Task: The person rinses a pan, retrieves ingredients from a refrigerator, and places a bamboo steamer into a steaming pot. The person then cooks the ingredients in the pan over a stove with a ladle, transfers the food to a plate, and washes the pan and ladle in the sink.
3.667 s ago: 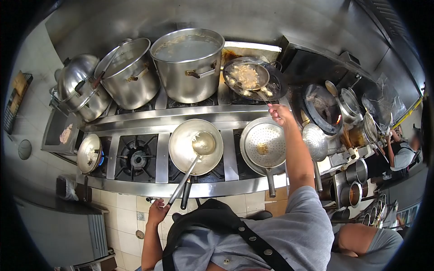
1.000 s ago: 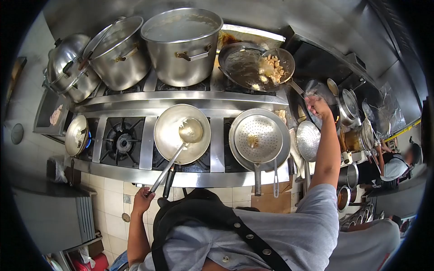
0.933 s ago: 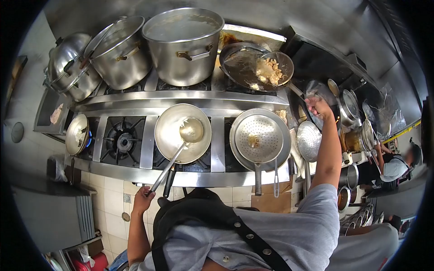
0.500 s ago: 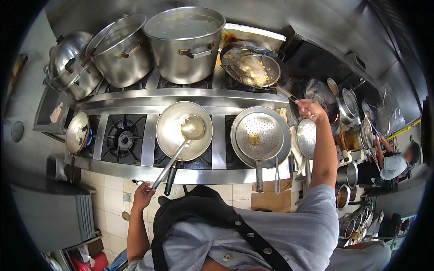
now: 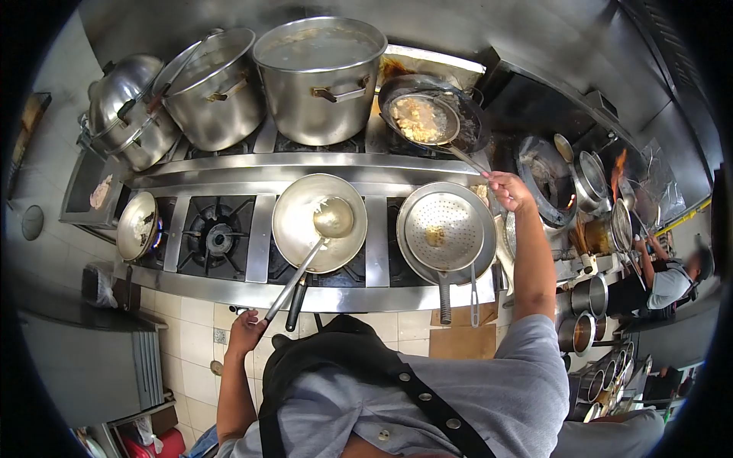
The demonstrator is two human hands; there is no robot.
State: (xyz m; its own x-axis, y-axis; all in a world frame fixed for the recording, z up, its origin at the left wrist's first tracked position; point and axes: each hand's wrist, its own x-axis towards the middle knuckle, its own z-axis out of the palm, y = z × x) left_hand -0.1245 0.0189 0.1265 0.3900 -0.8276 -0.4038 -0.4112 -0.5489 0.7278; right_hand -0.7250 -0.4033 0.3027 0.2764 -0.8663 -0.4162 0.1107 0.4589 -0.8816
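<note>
My right hand is closed on the handle of a strainer, whose bowl rests in a dark wok of liquid at the back burner. Pale food pieces lie in the strainer. Down at the left, my left hand grips the long handle of a ladle. The ladle's bowl sits inside a light metal pan on the front burner. Between my arms, a perforated strainer lies over a wider pan.
Large steel pots line the back left. A small pan stands over a flame at the front left, beside a bare burner. Another wok is on the right; a co-worker stands beyond, near a tall flame.
My right hand has moved left with the strainer, which shifted from the wok's right side to its left. A tall flame has appeared by the co-worker. My left hand still holds the ladle.
</note>
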